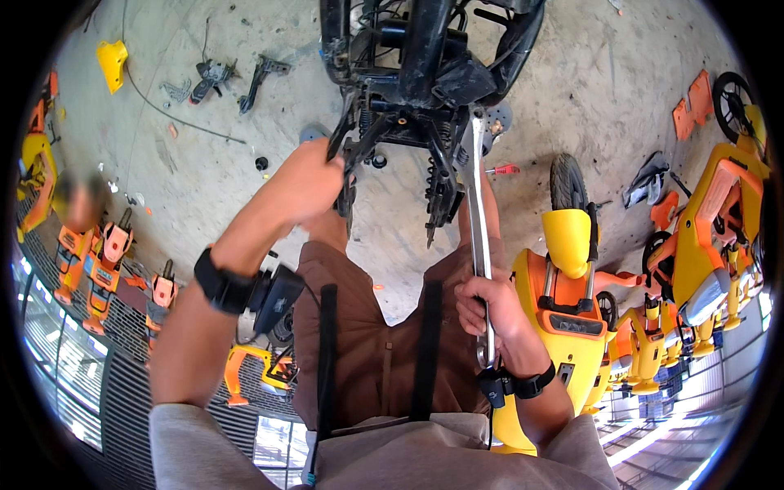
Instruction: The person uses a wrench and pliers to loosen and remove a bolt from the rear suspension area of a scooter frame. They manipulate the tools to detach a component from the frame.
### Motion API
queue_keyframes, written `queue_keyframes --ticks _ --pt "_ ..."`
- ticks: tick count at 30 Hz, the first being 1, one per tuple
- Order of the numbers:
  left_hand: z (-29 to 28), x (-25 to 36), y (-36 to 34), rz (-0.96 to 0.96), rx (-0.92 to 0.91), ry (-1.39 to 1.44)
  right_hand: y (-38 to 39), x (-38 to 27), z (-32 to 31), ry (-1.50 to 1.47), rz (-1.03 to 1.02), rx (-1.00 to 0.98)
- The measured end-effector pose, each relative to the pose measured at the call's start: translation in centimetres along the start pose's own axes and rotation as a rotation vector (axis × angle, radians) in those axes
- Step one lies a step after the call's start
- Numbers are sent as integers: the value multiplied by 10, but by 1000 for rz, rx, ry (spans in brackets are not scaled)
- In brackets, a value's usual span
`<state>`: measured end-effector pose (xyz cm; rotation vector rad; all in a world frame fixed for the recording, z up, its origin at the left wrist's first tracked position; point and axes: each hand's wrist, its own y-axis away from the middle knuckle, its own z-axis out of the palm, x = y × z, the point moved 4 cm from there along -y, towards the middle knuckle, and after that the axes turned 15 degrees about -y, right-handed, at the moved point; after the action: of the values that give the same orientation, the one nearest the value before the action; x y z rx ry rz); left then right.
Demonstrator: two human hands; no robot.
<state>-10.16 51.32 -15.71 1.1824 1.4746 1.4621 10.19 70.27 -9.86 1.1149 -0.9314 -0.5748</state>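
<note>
A black motorbike frame (pixel 420 61) with dark tubes, cables and coil springs stands in front of me, between my feet. My left hand (pixel 310 186) is closed at the frame's left side, around a black metal arm (pixel 349 159); its fingertips are mostly hidden. In my right hand (pixel 496 309) is a long silver wrench (pixel 476 204), held near its lower end with the fingers wrapped round it. The wrench points away from me, and its far end lies at the frame's lower right. Whether that end sits on a bolt I cannot tell.
Yellow-orange motorbikes (pixel 563 327) stand close on my right, with more behind. On the concrete floor lie a red-handled screwdriver (pixel 504 170), a yellow panel (pixel 112 65), black metal parts (pixel 214 77) and orange panels (pixel 694 104). Another person (pixel 80 204) is at the far left.
</note>
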Motion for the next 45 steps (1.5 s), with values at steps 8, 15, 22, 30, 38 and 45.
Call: queue_keyframes --ticks 8,15,22,30,38,45 --pt "-13 7 9 -93 13 -170 1 -3 1 4 5 -33" --pt "1 6 -1 -74 99 -261 0 0 -1 9 3 -23" --pt "13 -7 -7 29 230 -245 -2 3 1 6 -5 -9" --pt "-45 20 -11 -176 -231 -329 -3 4 0 26 5 -44" --pt "-23 34 -2 -156 -71 -131 -1 6 9 47 -20 -24" --pt "6 29 -18 -10 -96 -432 1 6 9 -7 -23 -40"
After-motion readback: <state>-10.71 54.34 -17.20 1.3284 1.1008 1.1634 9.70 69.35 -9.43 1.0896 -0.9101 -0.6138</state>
